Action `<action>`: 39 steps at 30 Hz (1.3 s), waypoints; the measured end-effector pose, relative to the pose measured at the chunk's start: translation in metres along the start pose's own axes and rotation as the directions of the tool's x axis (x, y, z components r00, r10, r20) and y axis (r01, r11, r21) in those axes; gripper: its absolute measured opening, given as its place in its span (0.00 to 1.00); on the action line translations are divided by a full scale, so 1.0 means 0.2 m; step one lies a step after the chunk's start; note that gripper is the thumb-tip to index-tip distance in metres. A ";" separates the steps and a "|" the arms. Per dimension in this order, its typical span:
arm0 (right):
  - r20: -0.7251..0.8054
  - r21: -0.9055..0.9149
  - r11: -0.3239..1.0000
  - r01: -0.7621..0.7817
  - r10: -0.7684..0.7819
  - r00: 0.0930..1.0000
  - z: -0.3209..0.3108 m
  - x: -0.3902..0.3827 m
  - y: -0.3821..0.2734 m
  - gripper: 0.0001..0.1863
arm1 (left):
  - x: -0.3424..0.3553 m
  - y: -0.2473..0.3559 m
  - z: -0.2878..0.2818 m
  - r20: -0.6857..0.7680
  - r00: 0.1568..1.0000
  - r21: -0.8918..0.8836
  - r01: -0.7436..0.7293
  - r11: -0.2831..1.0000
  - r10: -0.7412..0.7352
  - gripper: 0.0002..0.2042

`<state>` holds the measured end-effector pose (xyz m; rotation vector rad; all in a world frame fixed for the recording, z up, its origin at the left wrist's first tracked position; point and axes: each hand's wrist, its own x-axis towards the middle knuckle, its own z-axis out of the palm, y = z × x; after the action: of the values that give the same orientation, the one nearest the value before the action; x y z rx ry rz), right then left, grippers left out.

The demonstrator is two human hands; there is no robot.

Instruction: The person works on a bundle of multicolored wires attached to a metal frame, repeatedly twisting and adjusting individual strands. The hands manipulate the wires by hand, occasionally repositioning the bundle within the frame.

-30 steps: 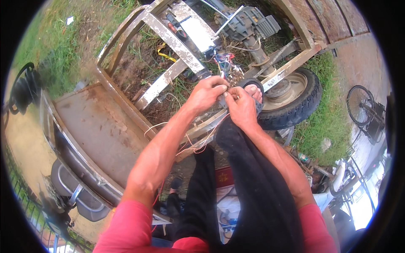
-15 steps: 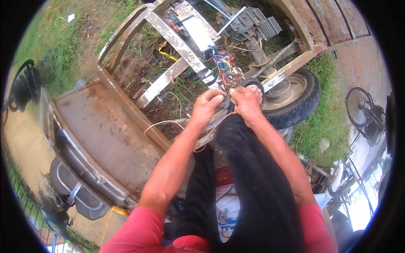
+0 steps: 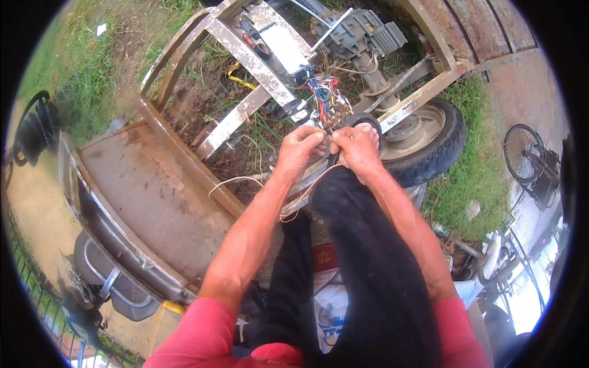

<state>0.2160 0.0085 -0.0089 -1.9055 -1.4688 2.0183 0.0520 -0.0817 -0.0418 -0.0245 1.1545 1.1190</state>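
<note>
My left hand (image 3: 299, 151) and my right hand (image 3: 358, 147) meet fingertip to fingertip above my right knee. Thumb and forefinger are pinched on each side, and whatever sits between them is too small to make out. Just beyond the fingers lies a cluster of brownish wire ends or connectors (image 3: 336, 115). It joins a bundle of red, blue, yellow and white wires (image 3: 321, 92), which leads to a silver box (image 3: 284, 48) on the frame. A thin pale wire (image 3: 314, 185) loops below my hands, its upper end running toward my right hand.
A rusty metal frame (image 3: 184, 147) surrounds the work, with a brown floor panel (image 3: 156, 178) at the left. Beyond my right hand stand a tyred wheel (image 3: 451, 138) and a grey motor housing (image 3: 362, 37). A bicycle (image 3: 531, 162) is at the far right.
My hands stay almost in place, with the fingertips shifting slightly and still pinched close together. The whole view has drifted a little, and more of the connector cluster shows.
</note>
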 end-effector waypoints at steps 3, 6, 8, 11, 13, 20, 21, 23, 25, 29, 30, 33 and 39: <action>0.017 0.026 0.998 -0.064 0.063 0.998 0.00 0.00 0.00 0.14 | 0.00 0.05 0.04 -0.045 0.999 0.122 0.034 0.992 -0.029 0.08; 0.095 0.093 0.986 -0.136 0.127 0.987 -0.03 -0.01 -0.03 0.13 | 0.00 0.09 0.09 -0.082 0.992 0.105 0.100 0.990 -0.091 0.08; 0.096 0.138 0.983 -0.121 0.109 0.989 -0.02 -0.02 -0.05 0.12 | 0.01 0.09 0.10 -0.100 0.983 0.043 0.158 0.986 -0.153 0.08; 0.039 0.179 0.982 -0.057 0.051 0.998 0.03 -0.05 -0.07 0.11 | -0.01 0.09 0.10 -0.099 0.978 -0.037 0.180 0.983 -0.183 0.09; 0.034 0.189 0.980 -0.059 0.054 0.998 0.03 -0.07 -0.09 0.10 | -0.02 0.08 0.11 -0.135 0.969 -0.112 0.193 0.975 -0.207 0.09; -0.004 0.044 0.999 0.029 -0.028 1.000 0.07 -0.10 -0.08 0.15 | -0.04 0.05 0.05 -0.339 0.938 0.201 -0.007 0.980 0.076 0.11; -0.010 0.027 0.999 0.033 -0.033 0.999 0.07 -0.10 -0.07 0.15 | -0.05 0.05 0.05 -0.320 0.936 0.292 -0.051 0.955 0.148 0.11; -0.023 -0.019 0.997 0.069 -0.069 0.997 0.06 -0.10 -0.06 0.15 | -0.06 0.10 0.12 -0.261 0.961 0.374 0.015 0.927 0.089 0.11; -0.028 -0.079 0.989 0.126 -0.129 0.991 0.06 -0.11 -0.05 0.15 | -0.03 0.13 0.16 -0.214 0.976 0.399 0.114 0.910 -0.029 0.11; -0.028 0.004 0.997 0.083 -0.083 0.996 0.08 -0.13 -0.08 0.15 | 0.05 0.11 0.11 -0.088 0.977 -0.028 0.192 0.981 -0.194 0.12; -0.035 -0.004 0.996 0.089 -0.089 0.995 0.07 -0.12 -0.07 0.15 | 0.06 0.10 0.10 -0.033 0.975 -0.099 0.216 0.971 -0.220 0.10; -0.047 0.016 0.997 0.075 -0.074 0.996 0.07 -0.11 -0.06 0.15 | 0.06 0.09 0.11 -0.022 0.960 -0.252 0.266 0.930 -0.280 0.10; -0.113 0.120 0.992 0.038 -0.025 0.993 0.11 -0.12 -0.09 0.16 | 0.07 0.07 0.08 -0.060 0.962 -0.188 0.252 0.949 -0.267 0.10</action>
<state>0.1952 -0.0072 0.0174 -1.9002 -1.3104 1.9069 0.0535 -0.0570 -0.0376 -0.3583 1.0865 0.9894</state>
